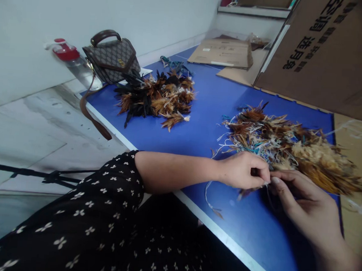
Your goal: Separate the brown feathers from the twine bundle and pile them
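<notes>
My left hand [243, 170] is closed in a pinch on a small dark feather bundle [248, 192] with a thread hanging from it, just above the blue table [213, 109]. My right hand [305, 204] meets it from the right, fingertips pinched on the same bundle. Just beyond both hands lies a large heap of brown, tan and white feathers tied with thread [290, 146]. A second pile of black and orange feathers [158, 97] lies farther left on the table.
A patterned handbag [112, 59] and a red-capped bottle [72, 61] sit at the table's far left corner. Flat cardboard [223, 52] and a big upright cardboard box [324, 50] stand at the back and right. The table's white edge [223, 238] runs past my lap.
</notes>
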`<state>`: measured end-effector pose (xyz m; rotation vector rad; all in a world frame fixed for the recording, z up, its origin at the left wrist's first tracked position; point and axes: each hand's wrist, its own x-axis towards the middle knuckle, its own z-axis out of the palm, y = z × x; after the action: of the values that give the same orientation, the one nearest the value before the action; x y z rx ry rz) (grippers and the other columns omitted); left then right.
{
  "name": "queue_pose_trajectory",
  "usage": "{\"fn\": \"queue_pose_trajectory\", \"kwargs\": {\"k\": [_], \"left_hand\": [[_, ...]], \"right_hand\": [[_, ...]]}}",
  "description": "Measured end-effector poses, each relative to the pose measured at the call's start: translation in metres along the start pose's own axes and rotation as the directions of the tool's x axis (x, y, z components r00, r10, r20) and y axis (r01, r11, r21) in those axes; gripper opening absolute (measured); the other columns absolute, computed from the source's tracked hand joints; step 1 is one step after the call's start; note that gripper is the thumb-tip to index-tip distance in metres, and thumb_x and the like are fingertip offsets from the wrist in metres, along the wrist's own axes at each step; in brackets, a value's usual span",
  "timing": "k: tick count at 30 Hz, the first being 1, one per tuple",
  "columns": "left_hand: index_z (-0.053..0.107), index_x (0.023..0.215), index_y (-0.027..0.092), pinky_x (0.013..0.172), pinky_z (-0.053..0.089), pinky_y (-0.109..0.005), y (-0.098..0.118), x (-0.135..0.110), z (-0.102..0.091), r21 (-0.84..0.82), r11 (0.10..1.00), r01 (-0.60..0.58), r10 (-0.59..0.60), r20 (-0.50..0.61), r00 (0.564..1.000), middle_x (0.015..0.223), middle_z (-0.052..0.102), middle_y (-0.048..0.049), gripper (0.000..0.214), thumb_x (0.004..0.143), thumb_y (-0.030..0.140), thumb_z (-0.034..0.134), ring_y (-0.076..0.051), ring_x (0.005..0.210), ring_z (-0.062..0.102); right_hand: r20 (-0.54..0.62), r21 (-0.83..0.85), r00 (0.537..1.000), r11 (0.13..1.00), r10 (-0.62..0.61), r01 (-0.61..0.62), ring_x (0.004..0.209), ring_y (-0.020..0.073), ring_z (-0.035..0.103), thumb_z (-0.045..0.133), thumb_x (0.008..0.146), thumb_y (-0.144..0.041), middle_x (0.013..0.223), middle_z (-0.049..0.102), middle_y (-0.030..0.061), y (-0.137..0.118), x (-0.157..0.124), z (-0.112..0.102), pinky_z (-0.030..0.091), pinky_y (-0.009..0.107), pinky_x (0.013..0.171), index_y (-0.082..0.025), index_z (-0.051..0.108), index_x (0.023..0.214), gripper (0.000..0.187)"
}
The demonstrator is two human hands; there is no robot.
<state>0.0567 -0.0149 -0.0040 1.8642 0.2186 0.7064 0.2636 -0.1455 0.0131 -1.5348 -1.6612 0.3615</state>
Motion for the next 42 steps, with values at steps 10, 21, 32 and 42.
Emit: {"fn": "queue_pose_trajectory", "kwargs": {"k": [10, 21, 32, 42], "left_hand": [[0.084, 0.089, 0.023, 0.12, 0.066, -0.044, 0.017, -0.003, -0.004, 0.071, 0.996, -0.061, 0.066, -0.069, 0.995, 0.119, 0.086, -0.0102, 0.017, 0.096, 0.008, 0.08, -0.024, 0.125, 0.082], [0.086, 0.092, 0.022, 0.115, 0.067, -0.04, 0.003, 0.002, -0.006, 0.04, 0.977, -0.211, 0.213, -0.059, 0.975, 0.11, 0.083, -0.0111, 0.014, 0.1, 0.012, 0.081, -0.022, 0.112, 0.081], [0.088, 0.091, 0.024, 0.119, 0.067, -0.038, 0.015, -0.001, -0.008, 0.089, 0.99, -0.113, 0.106, 0.083, 0.991, 0.116, 0.086, -0.0104, 0.022, 0.098, 0.005, 0.08, -0.023, 0.121, 0.083], [0.085, 0.103, 0.019, 0.116, 0.064, -0.035, 0.0, 0.001, -0.007, 0.309, 0.919, -0.246, 0.19, 0.201, 0.961, 0.117, 0.082, -0.0126, 0.032, 0.117, 0.019, 0.056, -0.022, 0.121, 0.08]], "right_hand": [[-0.011, 0.288, 0.951, 0.912, 0.309, -0.293, 0.066, 0.0195, 0.077, 0.105, 0.079, -0.061, 0.084, 0.084, 0.0073, -0.004, -0.001, 0.004, 0.064, 0.025, 0.059, -0.024, 0.089, 0.108, 0.049], [0.025, 0.208, 0.979, 0.957, 0.203, -0.204, 0.085, 0.0217, 0.081, 0.1, 0.085, -0.066, 0.102, 0.089, 0.0102, 0.004, 0.001, -0.01, 0.068, 0.027, 0.074, -0.027, 0.096, 0.102, 0.043], [0.249, 0.256, 0.947, 0.929, 0.204, -0.268, 0.067, 0.0206, 0.074, 0.092, 0.093, -0.074, 0.084, 0.081, 0.0074, -0.001, 0.003, -0.017, 0.062, 0.027, 0.059, -0.026, 0.084, 0.099, 0.05], [0.001, -0.161, 0.995, 0.982, -0.1, 0.098, 0.072, 0.0186, 0.075, 0.071, 0.11, -0.053, 0.093, 0.079, 0.0038, 0.022, 0.002, -0.014, 0.058, 0.029, 0.064, -0.028, 0.069, 0.103, 0.026]]}}
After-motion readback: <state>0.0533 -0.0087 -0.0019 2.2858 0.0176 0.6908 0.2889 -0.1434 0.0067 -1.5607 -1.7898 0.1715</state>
